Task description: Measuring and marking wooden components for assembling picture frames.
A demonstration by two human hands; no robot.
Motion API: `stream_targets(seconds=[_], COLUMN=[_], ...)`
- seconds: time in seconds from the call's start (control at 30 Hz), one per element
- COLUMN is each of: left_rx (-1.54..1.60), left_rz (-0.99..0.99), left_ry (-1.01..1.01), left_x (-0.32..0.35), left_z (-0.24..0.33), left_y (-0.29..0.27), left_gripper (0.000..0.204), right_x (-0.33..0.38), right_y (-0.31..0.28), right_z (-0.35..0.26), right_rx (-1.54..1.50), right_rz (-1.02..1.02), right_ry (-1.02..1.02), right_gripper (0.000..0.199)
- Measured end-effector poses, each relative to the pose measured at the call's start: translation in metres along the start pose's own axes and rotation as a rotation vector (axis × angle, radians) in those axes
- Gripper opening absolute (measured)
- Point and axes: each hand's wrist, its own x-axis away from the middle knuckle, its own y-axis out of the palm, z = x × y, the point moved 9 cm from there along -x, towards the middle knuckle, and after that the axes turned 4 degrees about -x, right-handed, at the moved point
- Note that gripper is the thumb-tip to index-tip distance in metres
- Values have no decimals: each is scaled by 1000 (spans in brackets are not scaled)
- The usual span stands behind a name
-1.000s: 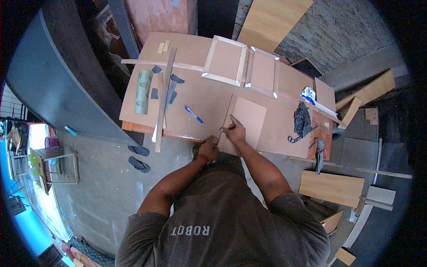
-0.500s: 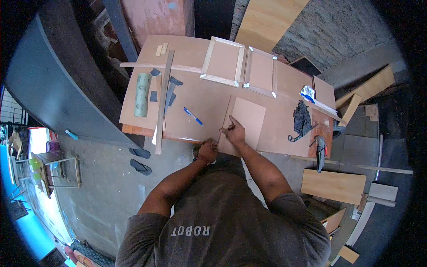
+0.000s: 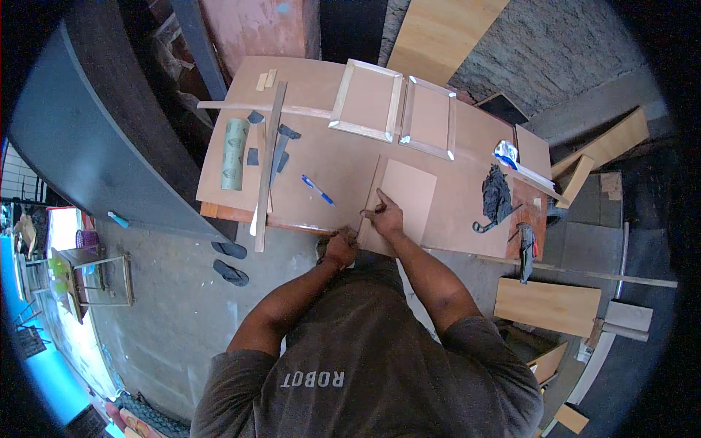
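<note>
I stand at a brown workbench [image 3: 321,157]. My right hand [image 3: 386,216] rests on the left part of a flat rectangular panel [image 3: 409,193], fingers pinched on a small dark thin tool beside a narrow wooden strip [image 3: 373,191] along the panel's left edge. My left hand [image 3: 341,247] is closed in a fist at the bench's near edge, at the lower end of that strip. What the fist encloses is partly hidden.
Two wooden frames [image 3: 366,101] [image 3: 429,119] lie at the far side. A blue pen [image 3: 318,190], a long slat [image 3: 267,166] and a green roll [image 3: 235,144] lie to the left, a dark tangle [image 3: 496,196] to the right. Sandals [image 3: 230,260] and boards [image 3: 548,306] are on the floor.
The view has shifted slightly. Both hands stay at the panel's left edge, with my right hand a little nearer to the bench's front edge.
</note>
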Motion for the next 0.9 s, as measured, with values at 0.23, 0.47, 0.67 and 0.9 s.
stream_targets(seconds=[0.23,0.47,0.67,0.9], left_rx=[46,53,-3,94], left_rz=[1,-2,2,81], left_ry=[71,-35,-6,-57], left_x=[4,2,-4,1], left_z=[31,23,1,-4], left_y=[-17,-13,0,-8], left_gripper=[27,31,32,30], right_x=[-5,-5,-3,-3], right_y=[3,3,3,7], right_z=[7,-4,-13,-30], right_rx=[43,75,100,194], right_rz=[-12,-76,-77,-126], right_ry=[-29,-18,-84,-203], right_gripper=[91,94,94,78])
